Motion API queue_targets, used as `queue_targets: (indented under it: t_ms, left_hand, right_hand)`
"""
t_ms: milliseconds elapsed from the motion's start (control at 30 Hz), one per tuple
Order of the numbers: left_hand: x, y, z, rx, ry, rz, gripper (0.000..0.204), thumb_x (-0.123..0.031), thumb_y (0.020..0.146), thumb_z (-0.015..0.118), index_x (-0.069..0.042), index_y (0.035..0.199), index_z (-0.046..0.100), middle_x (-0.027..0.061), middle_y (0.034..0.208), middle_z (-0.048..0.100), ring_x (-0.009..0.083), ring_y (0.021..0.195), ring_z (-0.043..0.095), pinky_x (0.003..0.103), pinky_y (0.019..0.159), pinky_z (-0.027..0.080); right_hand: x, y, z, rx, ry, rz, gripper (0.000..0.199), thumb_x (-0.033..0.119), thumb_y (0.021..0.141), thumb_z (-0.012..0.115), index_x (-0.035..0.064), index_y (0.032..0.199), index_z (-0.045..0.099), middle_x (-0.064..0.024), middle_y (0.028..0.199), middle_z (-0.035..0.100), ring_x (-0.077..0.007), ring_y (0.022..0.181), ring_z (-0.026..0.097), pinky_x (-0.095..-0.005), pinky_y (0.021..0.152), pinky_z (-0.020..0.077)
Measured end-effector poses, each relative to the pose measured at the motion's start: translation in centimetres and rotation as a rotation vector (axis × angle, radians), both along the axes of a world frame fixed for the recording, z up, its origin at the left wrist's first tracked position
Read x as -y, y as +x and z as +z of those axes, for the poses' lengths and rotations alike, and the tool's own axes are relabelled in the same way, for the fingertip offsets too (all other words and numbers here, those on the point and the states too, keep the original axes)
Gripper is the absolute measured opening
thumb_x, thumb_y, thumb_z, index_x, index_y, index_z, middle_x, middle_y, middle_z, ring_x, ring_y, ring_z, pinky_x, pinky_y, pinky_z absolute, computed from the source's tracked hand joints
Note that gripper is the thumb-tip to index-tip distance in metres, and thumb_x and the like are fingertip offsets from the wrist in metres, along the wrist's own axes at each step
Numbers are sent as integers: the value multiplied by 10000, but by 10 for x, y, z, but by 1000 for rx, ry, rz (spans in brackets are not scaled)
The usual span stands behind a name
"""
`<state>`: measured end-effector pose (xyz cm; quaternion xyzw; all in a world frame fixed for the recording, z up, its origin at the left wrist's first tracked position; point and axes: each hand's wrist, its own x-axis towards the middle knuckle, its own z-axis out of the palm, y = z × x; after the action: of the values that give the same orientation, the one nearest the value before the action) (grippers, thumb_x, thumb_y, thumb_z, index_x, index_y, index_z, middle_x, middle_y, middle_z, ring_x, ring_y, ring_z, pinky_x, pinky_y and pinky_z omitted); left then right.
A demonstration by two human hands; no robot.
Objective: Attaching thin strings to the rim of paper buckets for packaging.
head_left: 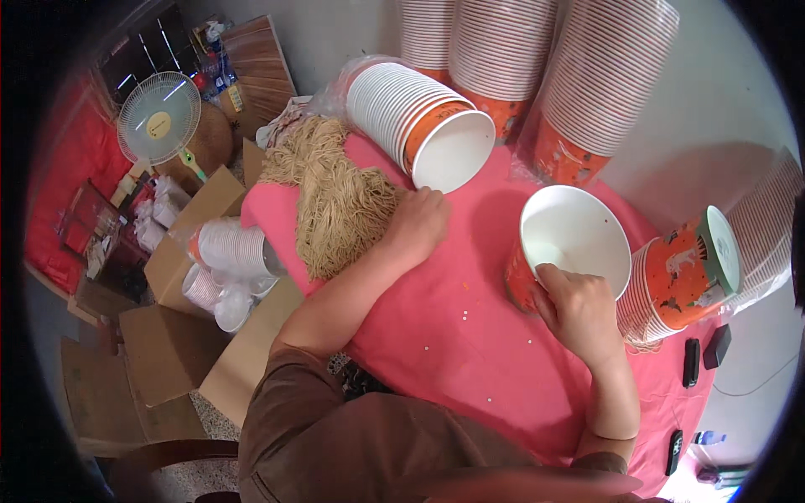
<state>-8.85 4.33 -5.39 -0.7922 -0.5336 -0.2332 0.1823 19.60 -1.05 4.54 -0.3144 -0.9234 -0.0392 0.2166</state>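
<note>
My right hand (580, 314) pinches the near rim of an upright orange-and-white paper bucket (579, 210), fingers over the rim and thumb against the outside. Its white inside faces up. My left hand (418, 225) rests at the right edge of a heap of beige strings (340, 201), its fingers curled closed. Whatever those fingers hold, if anything, is hidden. Just beyond them lies a stack of nested paper buckets (394, 105) on its side, its open mouth toward me. I cannot tell whether the fingertips touch that rim.
Tall stacks of wrapped buckets (503, 54) stand at the back. Another bucket stack (679, 272) lies right, its green-and-white base showing. Small white bits dot the pink tablecloth (453, 369). Black objects (691, 362) lie at the right edge. Cardboard boxes (172, 356) and a fan (159, 117) are left.
</note>
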Motion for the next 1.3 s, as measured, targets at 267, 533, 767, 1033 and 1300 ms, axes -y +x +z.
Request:
queue_targets:
  t_ms: [267, 533, 767, 1033, 1300]
  left_hand:
    - [62, 74, 57, 366, 126, -573, 168, -59, 786, 679, -47, 917, 575, 113, 931, 587, 286, 868, 590, 413, 760, 497]
    - [77, 93, 62, 793, -89, -676, 154, 20, 820, 667, -36, 945, 597, 97, 858, 617, 241, 724, 632, 342, 602, 507]
    - [75, 81, 53, 844, -200, -579, 190, 9, 836, 704, -22, 989, 597, 84, 866, 640, 158, 709, 648, 268, 585, 520]
    - [71, 91, 43, 879, -161, -574, 245, 30, 790, 757, -35, 972, 607, 0, 745, 601, 37, 570, 468, 222, 483, 372]
    - [70, 94, 44, 888, -226, -576, 253, 14, 824, 716, -33, 1002, 542, 42, 799, 632, 80, 570, 552, 248, 497, 443]
  right_hand:
    - [-3, 3, -2, 19, -14, 1, 162, 200, 878, 642, 67, 856, 551, -105, 647, 619, -286, 562, 632, -401, 515, 488]
    - [-3, 2, -3, 11, -10, 3, 179, 236, 906, 610, 78, 863, 537, -95, 635, 626, -282, 563, 645, -395, 498, 491]
    - [-2, 4, 7, -126, -126, 60, 198, 184, 873, 666, 56, 1001, 586, -112, 670, 649, -296, 602, 657, -405, 543, 500]
    - [-3, 12, 15, -279, -268, 31, 150, 107, 855, 664, 34, 980, 625, -166, 775, 669, -345, 699, 665, -429, 605, 508]
    - [-8, 10, 14, -300, -293, 0, 73, 70, 852, 640, 30, 912, 654, -172, 816, 679, -356, 720, 664, -437, 637, 515]
